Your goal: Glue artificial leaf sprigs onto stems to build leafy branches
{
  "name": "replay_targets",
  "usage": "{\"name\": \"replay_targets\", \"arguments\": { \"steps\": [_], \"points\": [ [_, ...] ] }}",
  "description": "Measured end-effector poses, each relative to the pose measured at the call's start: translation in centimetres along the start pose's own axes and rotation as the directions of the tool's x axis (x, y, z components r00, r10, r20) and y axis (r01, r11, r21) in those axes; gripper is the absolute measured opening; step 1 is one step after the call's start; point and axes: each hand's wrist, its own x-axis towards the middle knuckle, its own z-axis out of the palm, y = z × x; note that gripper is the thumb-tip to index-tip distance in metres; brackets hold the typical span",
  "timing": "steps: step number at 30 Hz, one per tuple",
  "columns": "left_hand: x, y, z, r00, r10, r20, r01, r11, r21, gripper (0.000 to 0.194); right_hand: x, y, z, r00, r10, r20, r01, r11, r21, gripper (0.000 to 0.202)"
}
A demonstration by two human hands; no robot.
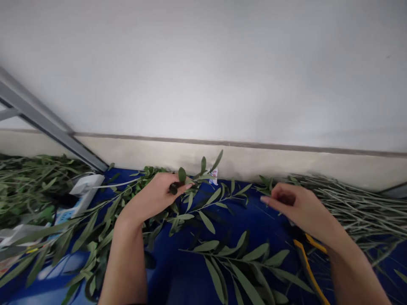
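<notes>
Left fingers [188, 186] pinch a sprig [203, 165] near the wall [222, 84]; right fingers' [274, 203] hold is unclear.

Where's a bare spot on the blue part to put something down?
Bare blue surface shows between the left forearm and the nearest leafy sprig; a mostly bare patch lies between that sprig and the right hand. The left side is crowded with leafy branches, the right with piled stems.
</notes>
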Motion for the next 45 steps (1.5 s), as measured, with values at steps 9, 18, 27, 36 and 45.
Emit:
{"name": "replay_targets", "arguments": {
  "steps": [9, 18, 27, 36, 45],
  "points": [
    [-0.7, -2.4, -0.5, 0.996, -0.065, -0.064, 0.056, 0.989, -0.136, 0.028, 8.5, -7.1, 7.6, 0.996, -0.078, -0.05, 0.071, 0.988, -0.134, 0.048],
    [-0.8, -3.1, -0.2, 0.976, 0.026, -0.217, -0.075, 0.972, -0.221, 0.032, 8.9, -8.2, 10.4, 0.965, -0.184, -0.187, 0.164, 0.98, -0.114, 0.038],
    [-0.1, -0.6, 0.4, 0.985, 0.115, -0.128, -0.143, 0.961, -0.237, 0.027, 2.6, -7.5, 3.9, 0.953, -0.199, -0.229, 0.284, 0.85, 0.444, 0.034],
    [1.1, 1.5, 1.8, 0.986, 0.168, -0.023, -0.169, 0.972, -0.162, 0.027, -0.3, -4.3, 2.9, 0.979, -0.149, -0.138, 0.176, 0.962, 0.211, 0.03],
    [1.8, 2.0, 2.6, 0.975, 0.221, -0.016, -0.221, 0.975, -0.036, 0.03, 0.6, -3.3, 3.0, 0.984, -0.158, -0.088, 0.175, 0.952, 0.252, 0.034]
  ]
}}
